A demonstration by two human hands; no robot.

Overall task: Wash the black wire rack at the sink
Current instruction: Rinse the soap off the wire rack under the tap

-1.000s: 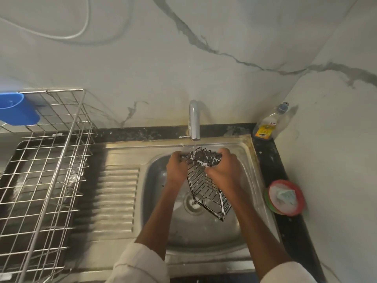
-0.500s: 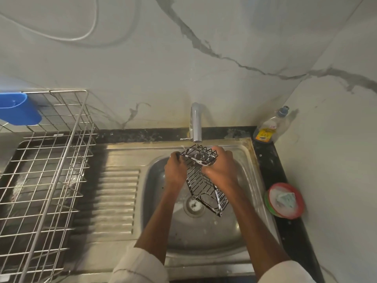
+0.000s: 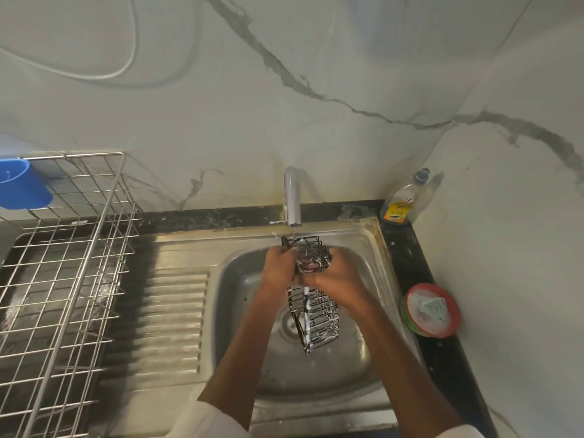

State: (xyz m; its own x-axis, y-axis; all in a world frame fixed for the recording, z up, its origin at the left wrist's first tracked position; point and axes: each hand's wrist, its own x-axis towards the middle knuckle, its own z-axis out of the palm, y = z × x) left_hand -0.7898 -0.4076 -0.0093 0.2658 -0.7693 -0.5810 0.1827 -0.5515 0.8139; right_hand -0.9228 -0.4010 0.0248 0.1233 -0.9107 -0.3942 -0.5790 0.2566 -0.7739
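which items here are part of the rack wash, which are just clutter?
In use: black wire rack, left hand, right hand, tap, sink.
Idle: dish soap bottle, red bowl, steel drying rack, blue cup.

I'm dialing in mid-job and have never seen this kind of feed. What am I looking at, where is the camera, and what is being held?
There is no machine here: a person works with bare hands, and the single camera sits on their head, looking down. The left hand and right hand both grip a black wire rack, soapy in places, over the basin of a steel sink. Its top end sits under the tap, which runs a thin stream. To the left stands a metal dish rack with a blue cup. On the right counter are a soap bottle and a red-rimmed dish holding a pale cloth or sponge.
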